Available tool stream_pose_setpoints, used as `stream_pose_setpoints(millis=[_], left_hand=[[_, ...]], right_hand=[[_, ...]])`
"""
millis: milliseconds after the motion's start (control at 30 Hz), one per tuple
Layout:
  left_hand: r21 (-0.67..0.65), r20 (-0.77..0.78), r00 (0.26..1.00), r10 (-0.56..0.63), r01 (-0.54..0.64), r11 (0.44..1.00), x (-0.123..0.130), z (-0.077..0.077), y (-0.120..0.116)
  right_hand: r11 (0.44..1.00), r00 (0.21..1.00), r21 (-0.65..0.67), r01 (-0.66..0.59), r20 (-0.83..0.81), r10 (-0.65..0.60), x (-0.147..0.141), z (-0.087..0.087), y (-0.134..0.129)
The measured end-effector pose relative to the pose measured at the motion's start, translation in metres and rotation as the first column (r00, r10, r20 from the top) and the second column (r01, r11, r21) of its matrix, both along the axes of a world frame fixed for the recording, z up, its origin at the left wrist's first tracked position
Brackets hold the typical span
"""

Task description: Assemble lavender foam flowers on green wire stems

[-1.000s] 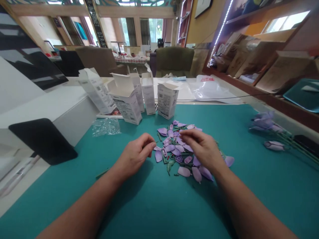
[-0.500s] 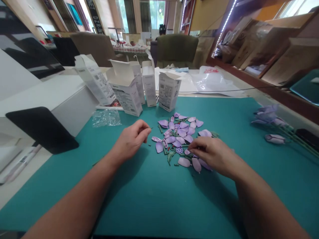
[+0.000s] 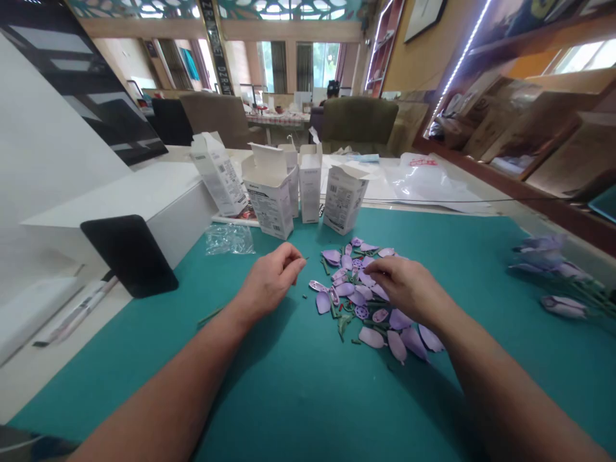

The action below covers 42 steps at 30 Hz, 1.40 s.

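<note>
My left hand (image 3: 274, 277) is closed in a pinch above the green mat (image 3: 308, 391), left of a pile of lilac petals (image 3: 359, 298). A tiny green tip pokes out by its fingertips; the rest of that piece is hidden. Over the upper right of the pile, my right hand (image 3: 409, 285) has its thumb and fingers pressed together, touching or just above the petals. Whether it holds a piece cannot be made out. Green stem pieces, a green leaf (image 3: 344, 322) and small purple round parts lie mixed among the petals.
Opened white boxes (image 3: 269, 205) stand behind the mat, near a crumpled clear bag (image 3: 230, 239). A black tablet-like panel (image 3: 129, 256) leans against a white box at left. Assembled purple flowers (image 3: 543, 253) lie at right. A person's head (image 3: 333, 88) shows far back.
My right hand has moved from the pile's lower right toward its upper part, uncovering petals there. My left hand keeps its pinch. The camera view has shifted up and left.
</note>
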<state>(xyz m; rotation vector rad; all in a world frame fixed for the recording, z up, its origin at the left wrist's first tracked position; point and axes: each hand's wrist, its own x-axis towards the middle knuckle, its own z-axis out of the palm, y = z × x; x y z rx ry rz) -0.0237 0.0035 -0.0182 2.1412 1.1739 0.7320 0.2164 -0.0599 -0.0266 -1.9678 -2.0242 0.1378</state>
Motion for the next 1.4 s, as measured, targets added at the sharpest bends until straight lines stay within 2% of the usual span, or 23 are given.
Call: stream_pose_setpoints(millis=[167, 300, 467, 667, 933, 1133, 1300, 1400], left_hand=[[-0.001, -0.034, 0.999, 0.004, -0.005, 1.0, 0.001, -0.002, 0.001], [-0.012, -0.064, 0.998, -0.006, 0.005, 1.0, 0.003, -0.006, 0.001], [-0.03, -0.11, 0.993, -0.039, 0.036, 0.999, 0.004, -0.008, 0.001], [-0.032, -0.157, 0.987, -0.043, 0.039, 0.999, 0.002, -0.008, 0.003], [-0.027, -0.158, 0.985, -0.062, 0.058, 0.998, 0.003, -0.008, 0.001], [-0.007, -0.144, 0.986, -0.084, 0.084, 0.996, 0.002, -0.009, 0.001], [-0.012, -0.116, 0.988, -0.098, 0.098, 0.995, 0.002, -0.006, -0.002], [-0.015, -0.103, 0.989, -0.107, 0.106, 0.994, 0.004, -0.005, -0.005]], right_hand=[[0.997, 0.988, -0.065, -0.045, 0.146, 0.054, -0.005, -0.01, 0.034], [0.999, 0.974, -0.052, -0.005, 0.227, 0.016, -0.011, -0.014, 0.077], [0.995, 0.959, -0.086, -0.045, 0.277, 0.067, -0.02, -0.02, 0.129], [0.978, 0.933, -0.177, -0.113, 0.319, 0.165, -0.026, -0.024, 0.155], [0.966, 0.934, -0.224, -0.13, 0.299, 0.195, -0.033, -0.021, 0.16], [0.982, 0.981, -0.149, -0.119, 0.138, 0.14, -0.033, -0.019, 0.153], [0.99, 0.984, -0.046, -0.132, -0.124, 0.125, -0.034, -0.005, 0.113], [0.988, 0.928, 0.01, -0.156, -0.34, 0.15, -0.038, -0.001, 0.078]])
